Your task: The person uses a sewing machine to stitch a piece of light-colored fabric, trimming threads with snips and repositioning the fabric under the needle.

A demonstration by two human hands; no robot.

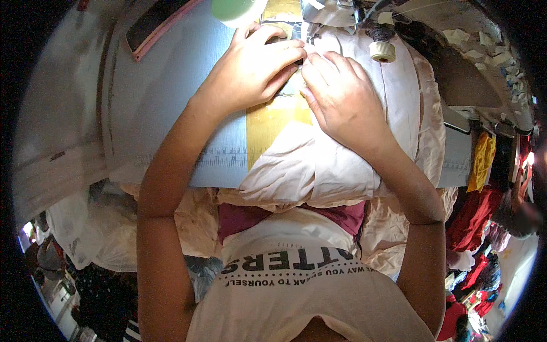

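Under the machine's lamp, my left hand [256,65] and my right hand [345,94] meet fingertip to fingertip close to the sewing machine's needle area [330,11]. A large pale cloth [290,165] lies bunched over the table, runs beneath my right hand and drops over the front edge toward my lap. My right fingers are curled together on the cloth's edge. The fingers of my left hand are bent and closed at the same spot; what they pinch is too small and hidden to make out.
The blue sewing table [171,114] has a printed ruler and a yellow tape strip [259,137]. A phone with a pink edge [156,28] lies at far left. A green rounded object [236,8] glows at the top. Coloured fabrics [476,216] are heaped at right, plastic bags [102,228] at left.
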